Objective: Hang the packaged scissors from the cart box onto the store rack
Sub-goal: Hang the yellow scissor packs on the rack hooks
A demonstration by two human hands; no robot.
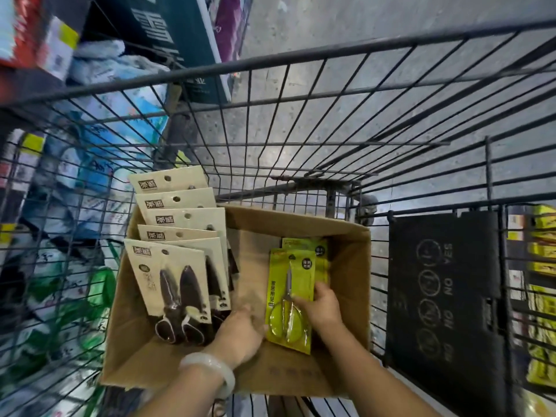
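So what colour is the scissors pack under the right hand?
Lime green card, with green-handled scissors; the right hand holds it. Clearest in the head view.

- Shelf goods [45, 40] at upper left and left edge: blurred, labels unreadable.
- Yellow packs [541, 266] at right edge: smeared and cut off.
- Left hand [237, 329] fingertips: hidden behind the green pack [288, 299].
- Rear beige packs [180, 206]: scissors mostly hidden by the front ones.
- Second green pack [313, 245]: mostly covered.
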